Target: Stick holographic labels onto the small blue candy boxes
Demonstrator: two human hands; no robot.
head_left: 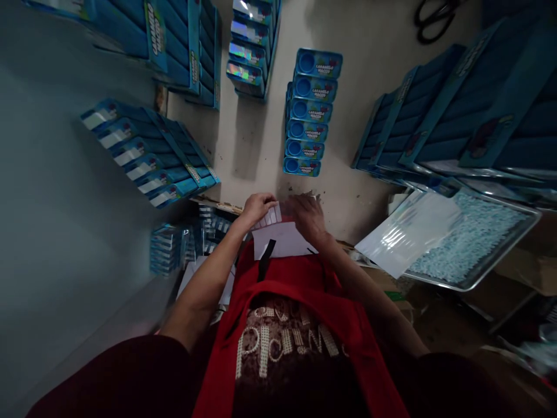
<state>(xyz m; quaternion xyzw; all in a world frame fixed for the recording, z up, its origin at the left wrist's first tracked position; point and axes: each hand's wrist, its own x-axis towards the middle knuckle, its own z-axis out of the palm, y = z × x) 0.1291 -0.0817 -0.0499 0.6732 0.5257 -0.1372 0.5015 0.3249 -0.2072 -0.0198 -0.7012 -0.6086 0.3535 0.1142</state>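
My left hand (pixel 256 210) pinches the edge of a small white sheet marked off in strips (pixel 273 215), low in front of my body. Close on its right is my right hand (pixel 310 219), its fingers bent downward and smeared by motion, so whether they grip anything is unclear. Below both hands a larger white paper (pixel 287 239) lies over my red apron (pixel 300 273), with a black strap across it. Past the hands, a row of small blue packs labelled "Caramelo Macizo" (pixel 308 130) stands on the table (pixel 250 148).
Blue boxes are stacked at left (pixel 150 154), and larger blue stacks (pixel 418 116) stand at right. A metal tray (pixel 500 255) of pale blue pieces, partly covered by white sheets (pixel 402 232), sits at lower right. Black-handled scissors (pixel 435 20) lie at the far edge.
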